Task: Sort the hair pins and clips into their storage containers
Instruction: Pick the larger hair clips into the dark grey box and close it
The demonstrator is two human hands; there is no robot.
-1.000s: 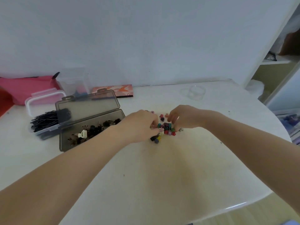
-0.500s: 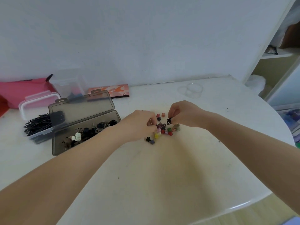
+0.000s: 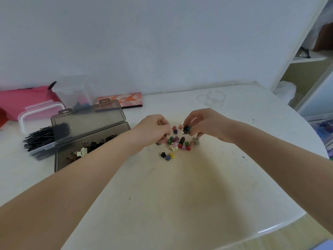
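A heap of tiny coloured flower clips (image 3: 177, 143) lies on the white table between my hands. My right hand (image 3: 203, 123) pinches a small black clip (image 3: 186, 130) just above the heap's right side. My left hand (image 3: 155, 129) is curled at the heap's left edge, its fingertips among the clips; what it holds is hidden. A smoky grey case (image 3: 75, 159) with its lid up stands to the left and holds larger dark clips and a cream claw clip (image 3: 82, 152). Black hair pins (image 3: 38, 139) fill a clear tray beside it.
A clear round cup (image 3: 215, 97) sits at the back right. A lidded white box (image 3: 39, 112), a clear box (image 3: 75, 94), a floral flat box (image 3: 119, 100) and a pink pouch (image 3: 19, 98) line the back left. The table's curved edge runs along the right.
My right hand has lifted slightly off the heap with a black clip pinched in its fingers. The left hand stays at the heap's left edge. The view has shifted a little.
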